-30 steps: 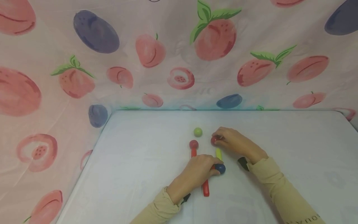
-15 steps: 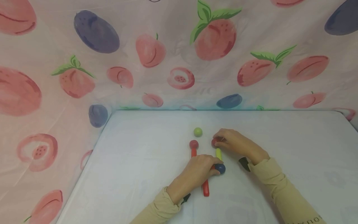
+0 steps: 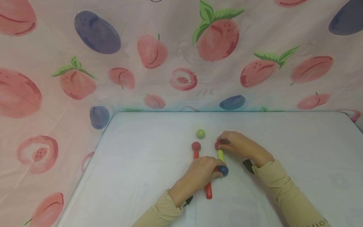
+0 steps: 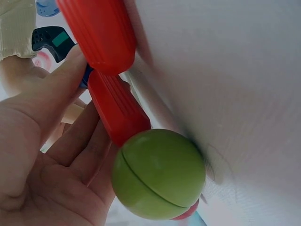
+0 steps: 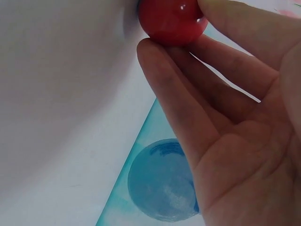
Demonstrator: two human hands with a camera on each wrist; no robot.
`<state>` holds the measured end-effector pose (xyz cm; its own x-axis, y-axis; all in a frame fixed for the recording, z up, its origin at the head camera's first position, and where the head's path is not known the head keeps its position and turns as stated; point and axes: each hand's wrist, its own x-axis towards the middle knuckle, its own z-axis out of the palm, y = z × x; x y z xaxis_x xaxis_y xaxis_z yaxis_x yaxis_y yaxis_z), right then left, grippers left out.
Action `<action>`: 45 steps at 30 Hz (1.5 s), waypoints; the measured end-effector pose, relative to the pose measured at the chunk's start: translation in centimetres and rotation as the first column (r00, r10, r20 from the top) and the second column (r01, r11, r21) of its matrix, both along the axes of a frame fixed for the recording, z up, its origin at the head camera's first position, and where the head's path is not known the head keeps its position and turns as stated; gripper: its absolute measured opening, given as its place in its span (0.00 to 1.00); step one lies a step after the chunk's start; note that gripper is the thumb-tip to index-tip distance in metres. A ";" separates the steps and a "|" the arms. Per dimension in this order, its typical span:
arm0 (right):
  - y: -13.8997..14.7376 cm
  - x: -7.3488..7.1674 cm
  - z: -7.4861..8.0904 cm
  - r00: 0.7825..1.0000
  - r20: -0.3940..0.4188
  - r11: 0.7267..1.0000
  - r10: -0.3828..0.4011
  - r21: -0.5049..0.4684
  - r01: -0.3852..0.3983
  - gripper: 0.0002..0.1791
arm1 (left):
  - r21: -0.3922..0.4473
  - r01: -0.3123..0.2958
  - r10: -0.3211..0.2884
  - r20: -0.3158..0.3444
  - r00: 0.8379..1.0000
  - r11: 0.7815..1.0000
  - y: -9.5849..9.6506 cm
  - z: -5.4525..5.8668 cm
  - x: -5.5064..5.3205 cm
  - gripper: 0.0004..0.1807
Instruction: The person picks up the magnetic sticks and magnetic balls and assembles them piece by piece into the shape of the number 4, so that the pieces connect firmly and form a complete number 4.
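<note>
In the head view, my left hand [image 3: 199, 171] pinches a blue ball [image 3: 224, 170] between thumb and fingers. A yellow-green rod [image 3: 221, 155] runs from that ball towards the back. At its far end my right hand [image 3: 238, 145] pinches a shiny red ball [image 5: 174, 21], close against the rod; contact is unclear. One red rod [image 3: 208, 191] sticks out below my left hand, and another red rod [image 3: 196, 154] runs above it to a second red ball [image 3: 196, 146]. The left wrist view shows a large green ball [image 4: 160, 174] at a red rod's end [image 4: 117, 108], near my palm.
A loose-looking green ball [image 3: 200, 133] lies on the white tabletop [image 3: 141, 164] behind the second red ball. A fruit-patterned cloth [image 3: 181, 47] rises behind and left of the table. Dark wrist devices [image 3: 248, 166] sit under both wrists.
My right hand has shifted slightly nearer with its red ball, closing the gap to the yellow-green rod. The left hand keeps its place on the blue ball.
</note>
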<state>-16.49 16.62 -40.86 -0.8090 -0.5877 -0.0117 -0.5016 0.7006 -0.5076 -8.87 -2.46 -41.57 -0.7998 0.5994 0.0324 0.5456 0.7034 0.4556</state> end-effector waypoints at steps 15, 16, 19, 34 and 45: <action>-0.4 0.2 0.3 1.000 0.013 1.000 -0.001 -0.021 0.001 0.13 | 0.026 -0.011 0.009 0.068 0.998 1.000 -0.1 0.2 0.0 0.17; -0.4 0.2 0.3 1.000 0.012 1.000 -0.001 -0.023 0.001 0.14 | 0.027 -0.010 0.008 0.068 0.998 1.000 -0.1 0.2 0.0 0.17; -0.5 0.2 0.3 1.000 0.021 1.000 -0.007 -0.027 0.008 0.14 | 0.028 -0.008 0.006 0.065 0.998 1.000 -0.2 0.2 0.0 0.17; -0.6 0.4 0.1 0.999 0.027 0.999 -0.023 -0.036 0.024 0.13 | 0.037 0.006 -0.008 0.066 0.998 0.999 -0.5 0.1 -0.1 0.17; -0.4 0.6 0.1 0.998 0.008 0.998 -0.055 -0.018 0.055 0.14 | 0.013 0.013 -0.014 0.053 0.999 1.000 -1.1 -0.1 -0.2 0.19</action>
<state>-15.92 16.18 -40.75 -0.8401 -0.5424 -0.0076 -0.4586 0.7176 -0.5242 -9.07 -3.60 -41.64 -0.7926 0.6098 -0.0020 0.5297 0.6901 0.4930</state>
